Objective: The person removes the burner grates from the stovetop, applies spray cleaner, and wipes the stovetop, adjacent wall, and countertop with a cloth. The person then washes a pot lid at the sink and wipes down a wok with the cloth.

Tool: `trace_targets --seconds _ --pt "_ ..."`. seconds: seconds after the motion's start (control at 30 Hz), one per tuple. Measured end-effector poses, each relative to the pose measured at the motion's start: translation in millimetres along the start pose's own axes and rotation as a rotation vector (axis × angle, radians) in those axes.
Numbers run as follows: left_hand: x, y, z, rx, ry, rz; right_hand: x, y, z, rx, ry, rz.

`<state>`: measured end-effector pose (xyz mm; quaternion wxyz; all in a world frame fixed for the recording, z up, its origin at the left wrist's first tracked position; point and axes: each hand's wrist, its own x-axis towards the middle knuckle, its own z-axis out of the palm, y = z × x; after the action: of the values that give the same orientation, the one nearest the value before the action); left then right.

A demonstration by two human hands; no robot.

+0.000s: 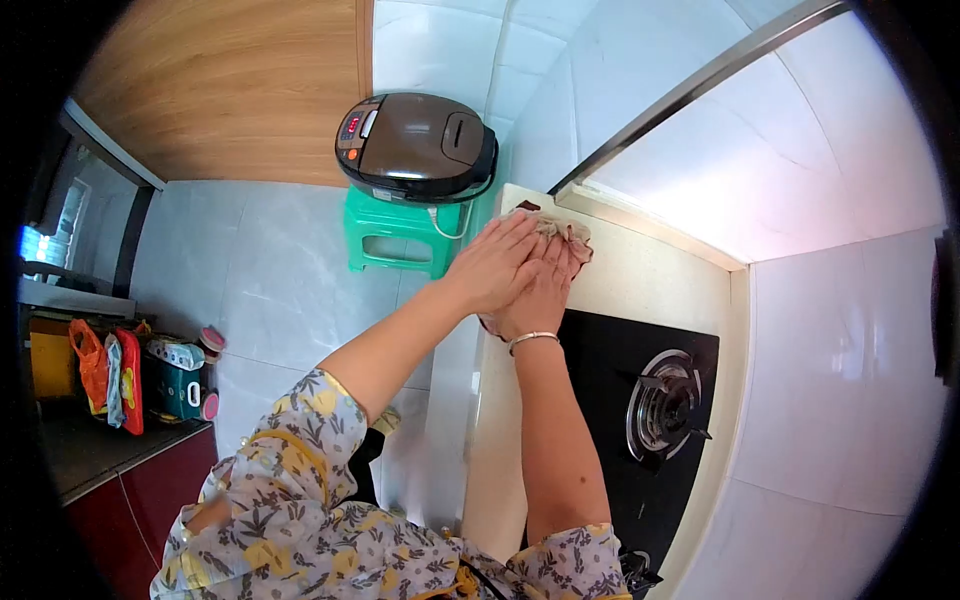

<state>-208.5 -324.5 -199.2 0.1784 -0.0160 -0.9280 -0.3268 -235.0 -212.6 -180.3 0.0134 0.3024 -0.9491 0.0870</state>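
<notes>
Extends as a long, cream-coloured countertop (645,275); carries a black hob (592,385) with round metal burners (665,405) and, near the far end, a crumpled, stained-looking cloth (572,236).

I'm in a kitchen, a small one by the look of it. A black gas stove (585,385) with a round metal burner (665,405) is set into the pale countertop (640,270) in front of me. A rice cooker (415,145) with a lit red display stands on a green plastic stool (400,235) just beyond the counter's end. Glossy, marble-patterned tiles (840,370) cover the walls around me, and large grey tiles (285,260) cover the floor.
</notes>
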Motion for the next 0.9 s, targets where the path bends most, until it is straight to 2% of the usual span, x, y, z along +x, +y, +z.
trace_targets --seconds 0.1,0.23,0.33,0.4,0.53,0.63,0.8,0.9 --pt "11 -6 2 0.040 -0.004 -0.003 14 8 17 -0.129 0.105 -0.018" --pt "24 -10 -2 0.052 -0.048 -0.015 27 12 17 -0.095 0.078 -0.003" --pt "33 -20 1 0.058 -0.079 -0.027 34 14 23 -0.045 0.151 -0.042" --pt "32 -21 5 -0.015 -0.032 -0.028 37 13 25 -0.091 0.116 -0.001" --pt "25 -19 5 -0.041 -0.004 -0.025 22 4 13 -0.022 0.090 0.043" --pt "9 -17 8 -0.072 0.012 -0.002 5 2 13 -0.091 0.041 0.046" --pt "-30 -2 11 -0.096 0.008 0.012 -48 -8 7 -0.051 0.003 0.082" --pt "-62 11 9 -0.055 -0.012 -0.006 -79 -9 18 0.017 0.162 0.061"
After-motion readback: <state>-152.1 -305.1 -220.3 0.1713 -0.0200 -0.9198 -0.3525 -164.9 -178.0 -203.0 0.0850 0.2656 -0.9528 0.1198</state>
